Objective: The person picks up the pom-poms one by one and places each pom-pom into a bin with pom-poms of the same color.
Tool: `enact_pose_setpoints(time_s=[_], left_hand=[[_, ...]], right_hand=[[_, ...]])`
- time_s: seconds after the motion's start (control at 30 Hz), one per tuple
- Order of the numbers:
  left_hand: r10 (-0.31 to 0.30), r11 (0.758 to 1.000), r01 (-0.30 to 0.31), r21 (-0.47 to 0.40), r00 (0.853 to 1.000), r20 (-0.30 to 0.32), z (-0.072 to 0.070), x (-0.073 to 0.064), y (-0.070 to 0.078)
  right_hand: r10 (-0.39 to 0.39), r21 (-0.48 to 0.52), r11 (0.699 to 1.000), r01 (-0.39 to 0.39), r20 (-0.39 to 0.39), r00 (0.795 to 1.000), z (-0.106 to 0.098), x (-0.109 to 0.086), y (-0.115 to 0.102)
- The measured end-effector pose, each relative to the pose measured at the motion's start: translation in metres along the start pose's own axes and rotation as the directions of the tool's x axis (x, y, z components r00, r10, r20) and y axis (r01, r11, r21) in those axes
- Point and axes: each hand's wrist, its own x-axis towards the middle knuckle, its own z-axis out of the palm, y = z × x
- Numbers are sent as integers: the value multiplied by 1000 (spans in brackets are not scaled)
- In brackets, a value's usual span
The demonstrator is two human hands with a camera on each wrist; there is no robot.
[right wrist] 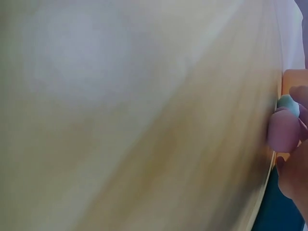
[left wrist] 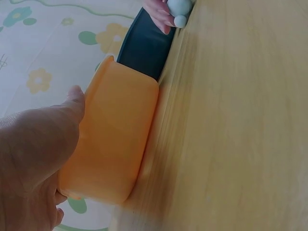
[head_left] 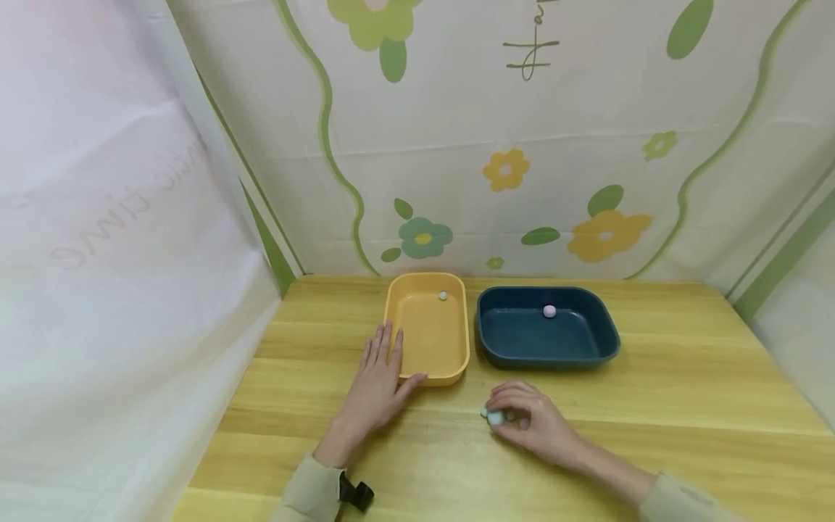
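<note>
My left hand (head_left: 375, 391) rests on the near-left corner of a yellow tray (head_left: 467, 341), its fingers stretched along the left rim and its thumb on the front rim. In the left wrist view, the thumb lies over the edge of the tray's orange-looking wall (left wrist: 113, 139). My right hand (head_left: 538, 428) is low over the table, thumb and fingertips pinching a pale blue ball (head_left: 496, 418). A smaller pale ball (head_left: 484, 412) is right beside it. Close to the fingers in the right wrist view is a pink ball (right wrist: 284, 132), partly under the hand in the head view.
A dark blue tray (head_left: 548, 361) stands right of the yellow one, with a pink ball (head_left: 549, 311) inside. The yellow tray holds a small pale ball (head_left: 443, 296) at its far end. A flowered cloth (head_left: 457, 181) hangs behind the wooden table (head_left: 652, 406).
</note>
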Motion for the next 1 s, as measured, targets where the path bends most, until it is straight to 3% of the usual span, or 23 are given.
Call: enact_pose_setpoints(time_s=[0.33, 0.67, 1.0], left_hand=[[5, 1000, -5, 5, 1000, 2, 0, 1, -1], [6, 1000, -6, 7, 1000, -1, 0, 1, -1], [10, 1000, -10, 11, 1000, 0, 1, 1, -2]], right_hand=[[78, -41, 996, -77, 25, 997, 0, 0, 0], [120, 54, 991, -120, 12, 993, -9, 14, -6], [257, 43, 965, -258, 30, 966, -18, 16, -11]])
